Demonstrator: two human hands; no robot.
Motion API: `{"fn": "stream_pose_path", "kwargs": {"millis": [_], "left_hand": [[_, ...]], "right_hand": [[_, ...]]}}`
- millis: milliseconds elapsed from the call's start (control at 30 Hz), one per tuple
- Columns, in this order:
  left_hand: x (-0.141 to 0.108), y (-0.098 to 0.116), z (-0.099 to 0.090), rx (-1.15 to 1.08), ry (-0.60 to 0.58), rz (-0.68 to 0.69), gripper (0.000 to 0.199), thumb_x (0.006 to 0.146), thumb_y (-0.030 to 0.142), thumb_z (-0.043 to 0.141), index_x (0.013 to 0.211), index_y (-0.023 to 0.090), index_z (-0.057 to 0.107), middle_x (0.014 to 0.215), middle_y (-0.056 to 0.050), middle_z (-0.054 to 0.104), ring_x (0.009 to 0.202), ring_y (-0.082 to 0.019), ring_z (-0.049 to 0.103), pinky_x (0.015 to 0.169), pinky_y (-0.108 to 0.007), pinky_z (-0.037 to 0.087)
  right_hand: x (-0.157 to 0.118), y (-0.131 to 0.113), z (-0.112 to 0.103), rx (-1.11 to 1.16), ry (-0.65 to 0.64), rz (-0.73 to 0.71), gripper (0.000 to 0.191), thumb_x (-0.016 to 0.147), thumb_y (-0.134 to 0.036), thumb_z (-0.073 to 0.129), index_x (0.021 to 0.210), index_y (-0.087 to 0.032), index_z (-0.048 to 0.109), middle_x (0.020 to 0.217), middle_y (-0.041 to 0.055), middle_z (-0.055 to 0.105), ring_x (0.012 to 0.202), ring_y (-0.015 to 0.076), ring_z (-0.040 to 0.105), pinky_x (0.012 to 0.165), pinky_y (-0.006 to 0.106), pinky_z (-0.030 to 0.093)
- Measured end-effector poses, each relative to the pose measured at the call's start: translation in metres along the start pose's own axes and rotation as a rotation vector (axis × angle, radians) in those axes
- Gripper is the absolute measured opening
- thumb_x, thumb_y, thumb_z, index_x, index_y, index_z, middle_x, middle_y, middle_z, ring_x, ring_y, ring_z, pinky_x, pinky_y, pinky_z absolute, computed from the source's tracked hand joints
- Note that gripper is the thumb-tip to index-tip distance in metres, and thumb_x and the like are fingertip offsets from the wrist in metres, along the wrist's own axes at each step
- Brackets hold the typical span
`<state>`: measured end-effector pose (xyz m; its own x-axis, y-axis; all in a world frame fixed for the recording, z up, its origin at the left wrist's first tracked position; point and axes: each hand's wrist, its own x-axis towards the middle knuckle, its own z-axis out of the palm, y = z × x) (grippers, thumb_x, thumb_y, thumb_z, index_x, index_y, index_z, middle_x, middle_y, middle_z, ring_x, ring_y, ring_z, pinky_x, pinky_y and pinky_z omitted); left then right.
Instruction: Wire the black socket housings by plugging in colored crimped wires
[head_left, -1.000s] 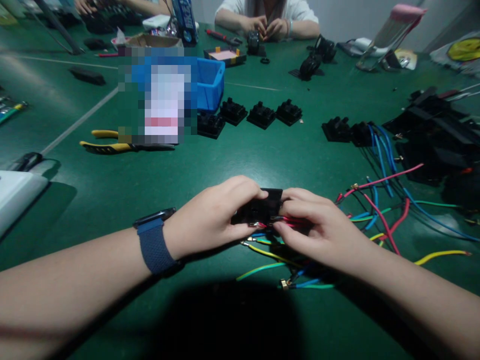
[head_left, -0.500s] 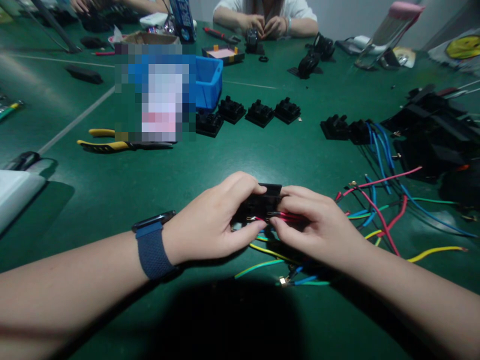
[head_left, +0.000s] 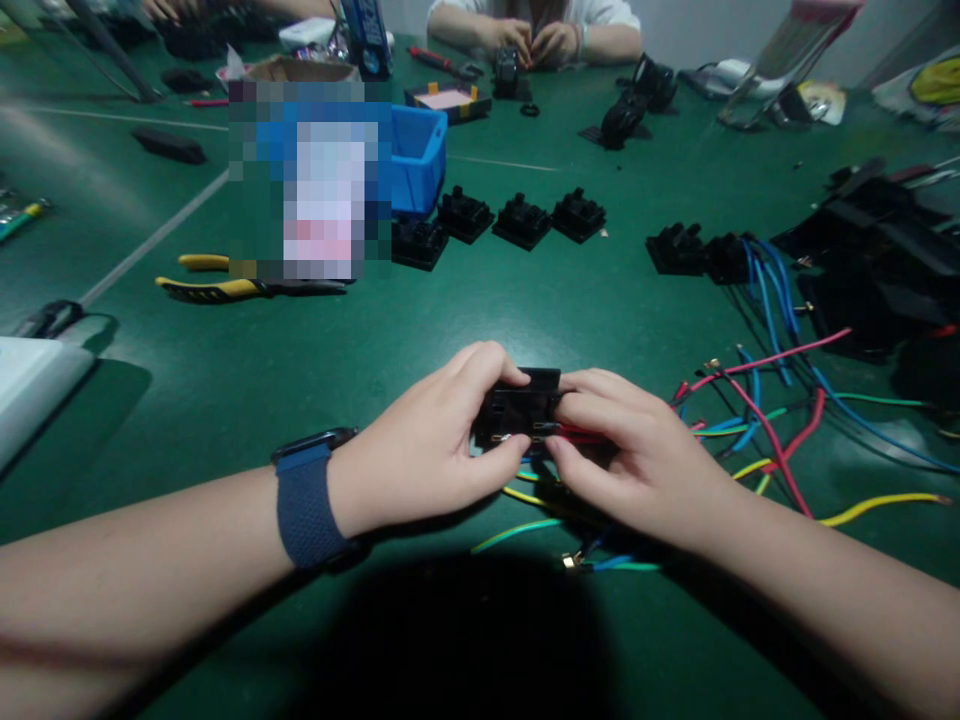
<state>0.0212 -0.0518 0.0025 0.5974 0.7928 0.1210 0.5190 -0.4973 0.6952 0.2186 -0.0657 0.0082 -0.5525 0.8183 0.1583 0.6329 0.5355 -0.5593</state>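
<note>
A small black plastic socket module (head_left: 517,408) with metal terminals is between my hands, above the near middle of the table. My left hand (head_left: 439,435) grips it from the left, thumb in front and index finger on top. On the right, my right hand (head_left: 637,445) pinches red wires (head_left: 577,432) close against the module, with its fingertips touching that side. Whether the wire end is seated on a terminal, I cannot tell. Yellow and green wires (head_left: 525,530) with a brass-coloured terminal (head_left: 571,562) lie beneath my hands.
Loose red wire (head_left: 772,440) and other coloured wires spread at right, beside black parts (head_left: 855,300). Several black modules (head_left: 523,220) stand in a row before a blue bin (head_left: 418,160). Yellow-handled pliers (head_left: 217,290) lie at left. Another person's hands (head_left: 532,45) work across the table.
Both hands stay around the module with almost the same grip. The module's terminals show slightly more clearly now. The whole view has shifted a little.
</note>
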Motion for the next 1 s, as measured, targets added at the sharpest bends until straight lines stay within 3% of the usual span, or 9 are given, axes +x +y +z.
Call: {"fn": "stream_pose_path", "kwargs": {"millis": [167, 367, 1000], "left_hand": [[0.0003, 0.0026, 0.001, -0.049, -0.006, -0.046, 0.031, 0.077, 0.019, 0.055, 0.105, 0.017, 0.042, 0.104, -0.005, 0.049, 0.097, -0.018, 0.05, 0.084, -0.033, 0.044], [0.0029, 0.0052, 0.0024, -0.069, 0.005, -0.069, 0.028, 0.077, 0.02, 0.055, 0.101, 0.019, 0.042, 0.103, -0.004, 0.049, 0.096, -0.018, 0.05, 0.083, -0.033, 0.044], [0.0054, 0.0086, 0.0017, -0.066, 0.01, -0.1, 0.024, 0.076, 0.019, 0.054, 0.097, 0.02, 0.043, 0.101, -0.003, 0.051, 0.091, -0.017, 0.051, 0.081, -0.033, 0.045]], "right_hand": [[-0.0002, -0.0003, 0.0003, 0.004, 0.0, 0.006, 0.012, 0.079, -0.017, 0.049, 0.073, -0.018, 0.059, 0.076, 0.0058, 0.056, 0.081, 0.0199, 0.055, 0.071, 0.032, 0.044], [-0.0003, 0.0001, -0.0001, 0.003, -0.012, 0.012, 0.016, 0.08, -0.02, 0.049, 0.064, -0.018, 0.051, 0.084, 0.0076, 0.06, 0.078, 0.0185, 0.053, 0.068, 0.032, 0.043], [-0.0018, -0.0022, 0.003, -0.131, 0.021, 0.004, 0.015, 0.08, -0.024, 0.049, 0.071, -0.016, 0.057, 0.084, 0.0097, 0.063, 0.076, 0.0206, 0.053, 0.068, 0.034, 0.042]]}}
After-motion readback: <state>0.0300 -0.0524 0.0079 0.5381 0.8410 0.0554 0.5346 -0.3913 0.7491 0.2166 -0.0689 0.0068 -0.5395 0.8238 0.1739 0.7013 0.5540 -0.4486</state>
